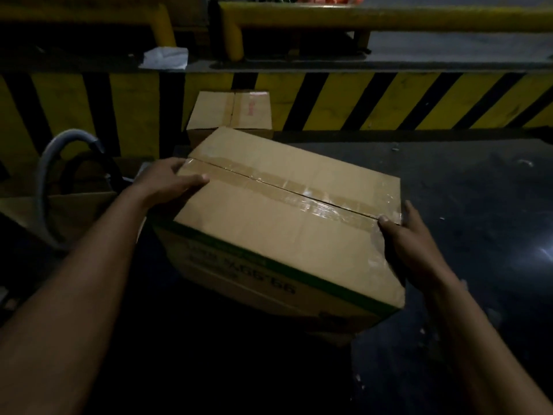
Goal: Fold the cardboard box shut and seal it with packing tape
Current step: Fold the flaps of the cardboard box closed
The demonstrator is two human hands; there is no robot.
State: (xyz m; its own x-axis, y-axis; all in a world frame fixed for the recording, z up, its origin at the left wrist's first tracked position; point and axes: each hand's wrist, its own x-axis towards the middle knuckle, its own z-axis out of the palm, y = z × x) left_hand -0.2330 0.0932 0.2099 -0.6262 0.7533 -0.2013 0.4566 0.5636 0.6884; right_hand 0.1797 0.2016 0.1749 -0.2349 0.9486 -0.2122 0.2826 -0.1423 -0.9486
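A brown cardboard box (269,235) with a green stripe and dark print on its near side sits in the middle of the head view, flaps folded shut. A strip of clear packing tape (281,188) runs along the top seam from left end to right end. My left hand (170,182) grips the box's left end, thumb on top by the tape. My right hand (410,244) grips the right end, thumb on the taped corner. No tape roll is in view.
A second, smaller taped box (230,113) stands just behind. A yellow and black striped wall (389,100) runs across the back, yellow rails (389,16) above it. A grey hose (51,163) and flat cardboard (74,211) lie at left. Dark floor (478,190) spreads right.
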